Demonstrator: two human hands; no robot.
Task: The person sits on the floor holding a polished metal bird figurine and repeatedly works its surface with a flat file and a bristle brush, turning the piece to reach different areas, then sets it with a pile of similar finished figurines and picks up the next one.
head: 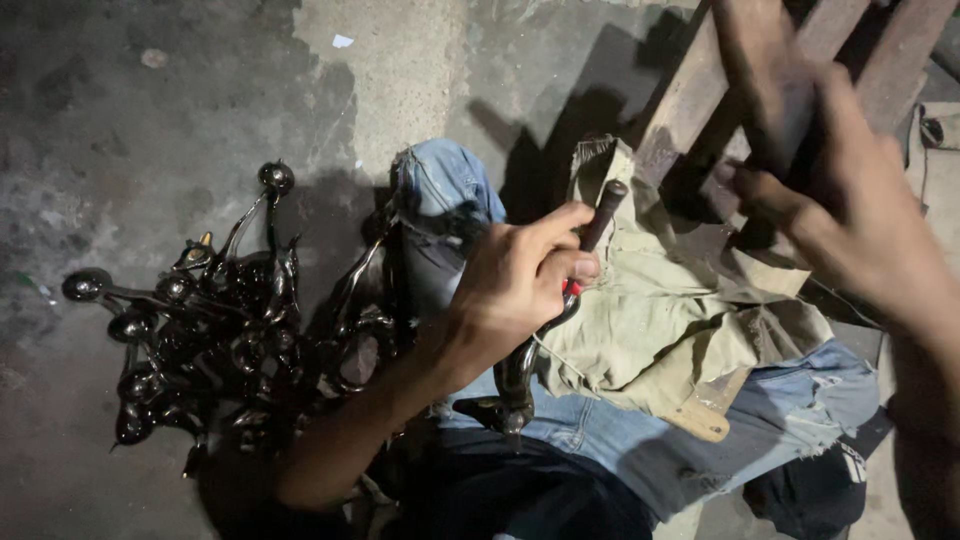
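The left hand (pixel 515 285) is clenched around a dark, oily lever (pixel 540 330) above the rags (pixel 660 320) on the floor (pixel 150 100). The right hand (pixel 850 200), blurred, grips a wooden frame (pixel 700 90). The wet metal could slip from the fingers and fall on the pile of parts (pixel 200 330).

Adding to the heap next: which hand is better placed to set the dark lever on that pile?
Left, probably. The left hand already grips the lever beside the pile; the right hand is across at the wooden frame.

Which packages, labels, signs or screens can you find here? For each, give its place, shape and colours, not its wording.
Scrap of paper: on the floor at top, small, squarish, white; may be a label, too small to tell.
Patch: on dark cloth at bottom right, small, white with dark marks.
No packages, signs or screens.
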